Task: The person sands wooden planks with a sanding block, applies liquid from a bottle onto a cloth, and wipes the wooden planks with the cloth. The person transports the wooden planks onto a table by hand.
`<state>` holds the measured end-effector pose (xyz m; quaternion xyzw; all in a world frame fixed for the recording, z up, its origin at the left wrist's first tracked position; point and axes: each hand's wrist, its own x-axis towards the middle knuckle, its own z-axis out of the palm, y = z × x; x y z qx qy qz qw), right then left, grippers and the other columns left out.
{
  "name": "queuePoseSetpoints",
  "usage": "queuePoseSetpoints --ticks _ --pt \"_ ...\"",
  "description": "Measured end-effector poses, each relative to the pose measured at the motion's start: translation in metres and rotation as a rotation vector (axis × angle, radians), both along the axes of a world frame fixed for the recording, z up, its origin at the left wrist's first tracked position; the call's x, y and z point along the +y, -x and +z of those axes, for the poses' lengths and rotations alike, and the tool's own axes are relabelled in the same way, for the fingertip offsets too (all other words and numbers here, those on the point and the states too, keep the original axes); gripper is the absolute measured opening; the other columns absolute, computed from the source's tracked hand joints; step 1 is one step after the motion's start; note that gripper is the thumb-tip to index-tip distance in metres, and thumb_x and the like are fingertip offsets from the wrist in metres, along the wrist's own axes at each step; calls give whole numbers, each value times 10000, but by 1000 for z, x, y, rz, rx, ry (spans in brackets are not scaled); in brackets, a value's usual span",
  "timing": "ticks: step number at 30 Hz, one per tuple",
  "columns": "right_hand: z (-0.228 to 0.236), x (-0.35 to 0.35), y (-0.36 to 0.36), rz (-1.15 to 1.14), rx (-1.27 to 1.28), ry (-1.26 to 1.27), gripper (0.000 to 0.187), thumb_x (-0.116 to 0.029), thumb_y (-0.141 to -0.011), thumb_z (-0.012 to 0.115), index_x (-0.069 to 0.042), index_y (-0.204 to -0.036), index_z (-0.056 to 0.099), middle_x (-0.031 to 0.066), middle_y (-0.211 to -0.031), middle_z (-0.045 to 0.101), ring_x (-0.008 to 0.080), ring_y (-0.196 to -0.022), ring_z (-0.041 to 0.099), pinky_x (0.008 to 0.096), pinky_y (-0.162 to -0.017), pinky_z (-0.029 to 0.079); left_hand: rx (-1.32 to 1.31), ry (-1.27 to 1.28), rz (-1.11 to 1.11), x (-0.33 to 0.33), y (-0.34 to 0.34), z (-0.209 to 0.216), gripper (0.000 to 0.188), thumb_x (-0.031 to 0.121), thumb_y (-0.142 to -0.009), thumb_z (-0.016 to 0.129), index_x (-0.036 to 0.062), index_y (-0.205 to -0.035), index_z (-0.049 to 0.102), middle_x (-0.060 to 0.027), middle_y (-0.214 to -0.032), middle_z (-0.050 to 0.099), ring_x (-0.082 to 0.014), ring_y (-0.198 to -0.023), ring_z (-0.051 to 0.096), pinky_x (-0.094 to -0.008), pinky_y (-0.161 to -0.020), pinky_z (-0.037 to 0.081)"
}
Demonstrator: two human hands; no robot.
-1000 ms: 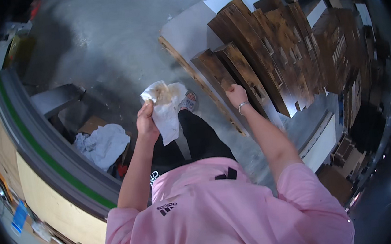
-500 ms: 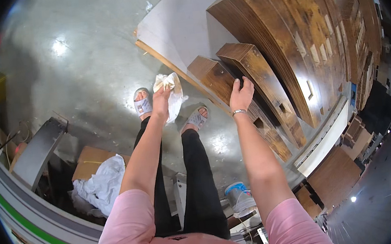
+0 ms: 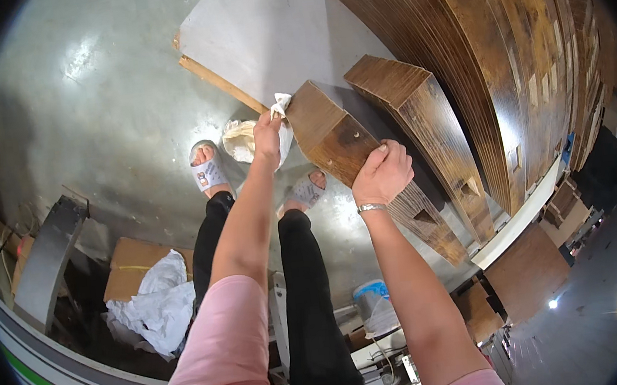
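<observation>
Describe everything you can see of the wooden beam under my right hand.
The wooden beam is long, squared and brown, with dark streaks and patches that look like stained wood. Its blunt end shows; a dark rectangular slot sits farther along. It lies slanted, leftmost beside a similar beam. Your right hand is curled over it. The cloth in your left hand is by its end; contact is unclear.

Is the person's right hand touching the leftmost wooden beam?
Touching. The head view shows the right hand resting on the leftmost wooden beam, with its fingers curled.
</observation>
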<state>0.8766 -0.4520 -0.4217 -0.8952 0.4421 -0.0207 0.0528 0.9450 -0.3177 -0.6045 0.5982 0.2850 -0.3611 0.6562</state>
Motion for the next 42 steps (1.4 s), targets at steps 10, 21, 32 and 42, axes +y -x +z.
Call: queuePoseSetpoints --ticks 10,21,32,42 --pt "0 -3 5 0 38 45 243 -262 -857 427 -73 -905 571 104 -907 561 326 -844 514 449 -747 374 -64 442 73 31 33 220 317 60 -928 472 -40 -1229 496 -86 -1168 555 -198 -1049 572 -337 -920 459" --pt "4 -5 2 20 44 27 209 -230 -806 484 -61 -902 561 114 -887 532 324 -816 498 452 -725 371 -452 468 -760 -19 -92 168 286 102 -933 515 -2 -1188 595 -63 -1203 576 -146 -1131 486 -303 -981 382" --pt "6 0 0 -41 36 -71 234 -251 -759 530 -62 -894 557 109 -902 512 317 -861 484 445 -784 363 -615 -255 -1425 -51 -131 42 209 76 -876 566 87 -1054 675 -44 -1140 611 -194 -913 603 -300 -861 469" --pt "15 -4 -3 -40 43 -117 253 -222 -718 585 -70 -916 544 100 -909 504 303 -871 482 445 -793 359 -574 -115 -1253 -63 -126 -5 239 143 -908 564 76 -1117 658 -34 -1143 629 -229 -993 586 -332 -888 451"
